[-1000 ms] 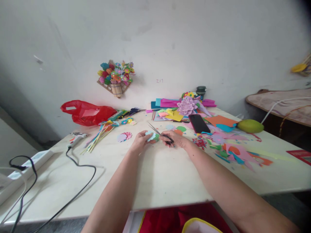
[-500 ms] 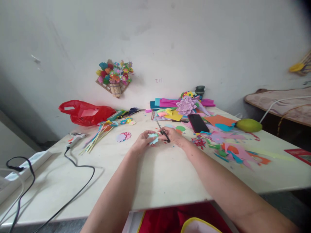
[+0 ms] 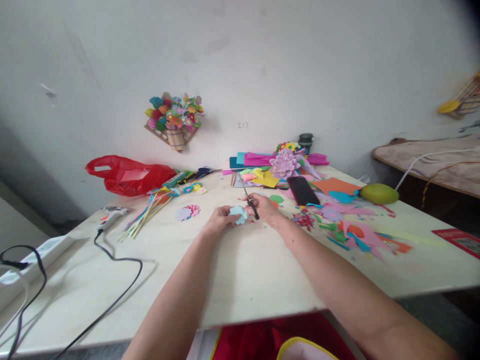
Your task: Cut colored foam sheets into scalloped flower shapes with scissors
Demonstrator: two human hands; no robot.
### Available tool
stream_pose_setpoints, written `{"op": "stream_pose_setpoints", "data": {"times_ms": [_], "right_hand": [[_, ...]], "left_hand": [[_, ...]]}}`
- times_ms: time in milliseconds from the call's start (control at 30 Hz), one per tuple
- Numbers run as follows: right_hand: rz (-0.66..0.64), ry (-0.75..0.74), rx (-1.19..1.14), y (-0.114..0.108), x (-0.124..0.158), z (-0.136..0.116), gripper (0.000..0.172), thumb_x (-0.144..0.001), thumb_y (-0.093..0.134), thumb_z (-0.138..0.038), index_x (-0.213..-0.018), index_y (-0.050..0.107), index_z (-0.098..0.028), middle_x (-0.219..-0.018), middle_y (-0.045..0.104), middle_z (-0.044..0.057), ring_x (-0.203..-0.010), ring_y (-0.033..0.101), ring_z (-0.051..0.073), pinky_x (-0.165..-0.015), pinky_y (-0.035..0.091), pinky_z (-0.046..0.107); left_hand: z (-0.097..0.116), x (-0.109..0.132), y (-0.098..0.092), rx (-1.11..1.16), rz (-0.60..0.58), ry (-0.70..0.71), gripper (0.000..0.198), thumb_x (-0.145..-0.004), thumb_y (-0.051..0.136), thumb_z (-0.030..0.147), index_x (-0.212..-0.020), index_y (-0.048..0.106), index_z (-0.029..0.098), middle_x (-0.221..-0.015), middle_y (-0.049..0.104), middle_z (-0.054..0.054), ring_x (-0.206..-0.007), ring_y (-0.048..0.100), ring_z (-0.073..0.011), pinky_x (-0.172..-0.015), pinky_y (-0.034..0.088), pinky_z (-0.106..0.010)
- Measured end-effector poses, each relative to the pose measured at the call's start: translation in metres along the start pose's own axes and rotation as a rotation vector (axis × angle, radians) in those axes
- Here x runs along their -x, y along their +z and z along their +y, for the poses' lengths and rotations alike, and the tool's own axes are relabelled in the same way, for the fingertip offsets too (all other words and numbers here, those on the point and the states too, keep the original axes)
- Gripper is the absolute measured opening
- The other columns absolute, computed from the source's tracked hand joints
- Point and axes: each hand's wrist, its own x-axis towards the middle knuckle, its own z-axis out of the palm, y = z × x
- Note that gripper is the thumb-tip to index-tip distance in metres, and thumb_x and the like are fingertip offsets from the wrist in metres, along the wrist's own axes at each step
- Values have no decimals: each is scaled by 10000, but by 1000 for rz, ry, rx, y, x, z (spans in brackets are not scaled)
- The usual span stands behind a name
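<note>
Above the table [image 3: 258,280] — hands [image 3: 218,221] [image 3: 266,209] partly hide scissors [image 3: 254,210] and blue cutout [image 3: 240,213]

Plain grey wall [image 3: 300,60] at twelve o'clock, evenly lit; pale table [image 3: 258,285], six; cloth-covered furniture [image 3: 435,162], three; grey floor [image 3: 427,317], four.

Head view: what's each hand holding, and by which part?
The left hand pinches the light-blue scalloped piece by its left side, thumb on top. The right hand holds the scissors by the black handles.
</note>
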Motion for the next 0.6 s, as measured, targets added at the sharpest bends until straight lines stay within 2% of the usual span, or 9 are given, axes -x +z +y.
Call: {"op": "stream_pose_setpoints", "data": {"times_ms": [133, 300, 500, 600], "right_hand": [[5, 41, 1, 2, 1, -1, 377, -538, 700, -165, -886, 558, -184, -554, 557, -70, -483, 526, 97, -464, 403, 210], [-123, 96, 23, 2, 1, 3, 381, -548, 739, -181, -873, 541, -175, -561, 595, -56, -449, 554, 95, -446, 386, 198], [-180, 173, 71, -5, 5, 0, 284, -646, 676, -214, -894, 545, -170, -574, 607, -39, -429, 544, 81, -364, 271, 162], [-231, 191, 106, -10, 6, -3, 267, -663, 677, -266, -875, 555, -160, -591, 607, -31, -432, 541, 76, -344, 272, 161]], "left_hand": [[0, -1, -3, 148, 86, 26, 330, -527, 834, 324, -634, 575, 151, -580, 636, -11, -526, 586, -133, -531, 432, -250], [2, 0, -5, 222, 99, 67, 347, -515, 844, 344, -657, 601, 141, -589, 647, -25, -525, 591, -140, -541, 471, -270], [4, 1, -5, 253, 162, 100, 350, -516, 854, 344, -658, 602, 147, -587, 638, -15, -523, 576, -126, -538, 482, -266], [4, 1, -6, 246, 170, 104, 354, -515, 854, 352, -660, 607, 143, -585, 638, -19, -523, 574, -126, -533, 474, -259]]}}
